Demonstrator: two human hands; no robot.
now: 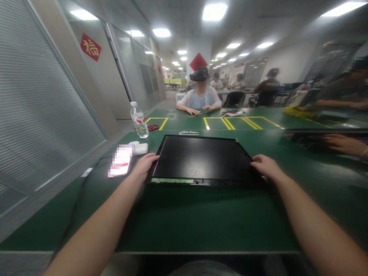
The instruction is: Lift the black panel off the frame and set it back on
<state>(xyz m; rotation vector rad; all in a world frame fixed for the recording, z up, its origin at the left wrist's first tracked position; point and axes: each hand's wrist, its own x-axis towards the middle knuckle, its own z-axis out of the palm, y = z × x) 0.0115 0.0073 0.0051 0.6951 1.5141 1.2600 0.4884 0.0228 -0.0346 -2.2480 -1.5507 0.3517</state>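
Spanning most of the lower view, a green table (pixel 201 226) is seen on all sides of the fingers. A flat black panel (pixel 201 157), monitor-like, is held directly between the left and right fingers — glossy face up, with a light green strip (pixel 172 181) along the left part of its near edge. Contact between its underside and the table cannot be confirmed. Its left edge is gripped by the left hand (pixel 146 164), its right edge by the right hand (pixel 267 165). Fingertips are pressed against both edges; the rest of the grip is hidden under the panel, so finger spread cannot be told.

Well beyond the fingers, a co-worker (pixel 199 99) is seated across the table, both hands laid on it. Well to the right of the right fingers, another person's hand (pixel 345 142) is seen — blurred, beside a dark object (pixel 304 138). An upright clear bottle (pixel 140 122) is placed beyond the left fingertips. A lit phone (pixel 122 161) is laid just left of the left fingers. A white case (pixel 141 148) is set near those fingertips, and red-handled scissors (pixel 153 127) are left farther out, partly hidden by the bottle.
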